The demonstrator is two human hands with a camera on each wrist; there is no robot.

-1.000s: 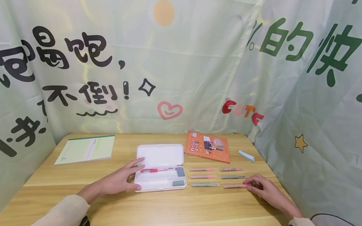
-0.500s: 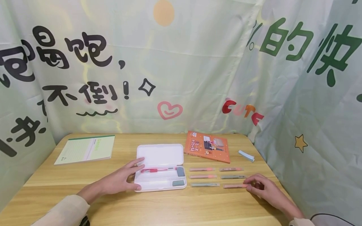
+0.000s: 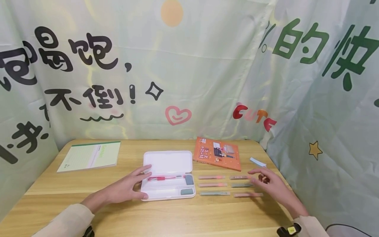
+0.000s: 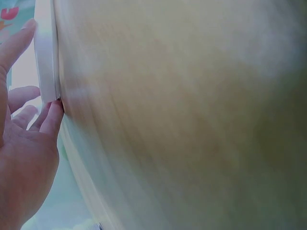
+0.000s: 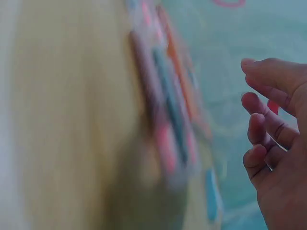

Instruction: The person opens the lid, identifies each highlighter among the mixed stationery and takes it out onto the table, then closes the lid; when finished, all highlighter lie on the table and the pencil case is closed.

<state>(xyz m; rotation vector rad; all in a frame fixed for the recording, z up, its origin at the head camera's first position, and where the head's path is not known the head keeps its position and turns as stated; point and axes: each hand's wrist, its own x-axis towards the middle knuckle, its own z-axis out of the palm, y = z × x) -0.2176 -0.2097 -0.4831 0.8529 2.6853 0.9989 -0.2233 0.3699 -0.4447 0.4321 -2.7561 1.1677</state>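
A white pencil case [image 3: 167, 161] lies with its lid folded back. Inside are a pink pen [image 3: 161, 178] and two grey-blue blocks [image 3: 187, 192] that look like erasers. My left hand [image 3: 127, 189] rests on the left side of the case, fingers spread near the hinge and thumb at the front corner. In the left wrist view its fingertips touch the white case edge [image 4: 46, 57]. My right hand [image 3: 273, 186] hovers over the right ends of the pens in the right-hand column, loosely bent and holding nothing. The front pink pen [image 3: 247, 195] lies on the table below it.
Three more pens, two pink [image 3: 212, 185] and one grey-green [image 3: 214, 193], lie in a column beside the case. An orange book [image 3: 217, 154], a small pale-blue strip [image 3: 258, 162] and a green notebook [image 3: 90, 156] lie farther back. Printed curtains [image 3: 207, 82] enclose the table.
My right hand has let go of the end of the front pink pen and risen away from it, up and back. The pen stays in place. My left hand has not moved.
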